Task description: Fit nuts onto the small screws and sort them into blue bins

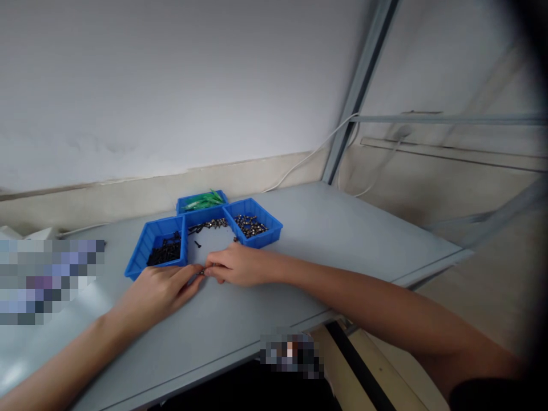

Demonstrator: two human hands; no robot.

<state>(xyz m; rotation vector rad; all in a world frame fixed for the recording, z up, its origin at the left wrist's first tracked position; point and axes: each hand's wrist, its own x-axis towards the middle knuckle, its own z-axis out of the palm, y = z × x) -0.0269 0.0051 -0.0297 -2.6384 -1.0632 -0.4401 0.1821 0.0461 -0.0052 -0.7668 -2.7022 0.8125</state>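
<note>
My left hand (160, 288) and my right hand (235, 264) meet low over the table, fingertips pinched together. Between them shows a small metal part (202, 272), mostly covered by the fingers, so its exact kind is unclear. A blue bin (132, 264) with black screws (166, 250) stands just beyond my left hand. Behind my right hand, another blue bin (270, 233) holds small shiny metal pieces (252, 226). One loose black screw (197, 244) lies between these bins, and a row of loose metal pieces (216, 223) lies farther back.
At the back, a third blue bin (181, 203) contains green plastic-looking pieces (204, 201). The grey table (308, 228) runs along a wall. A metal frame post (357, 85) and a white cable (310, 157) stand at its back right. A wooden stool or box (363, 365) is below the front edge.
</note>
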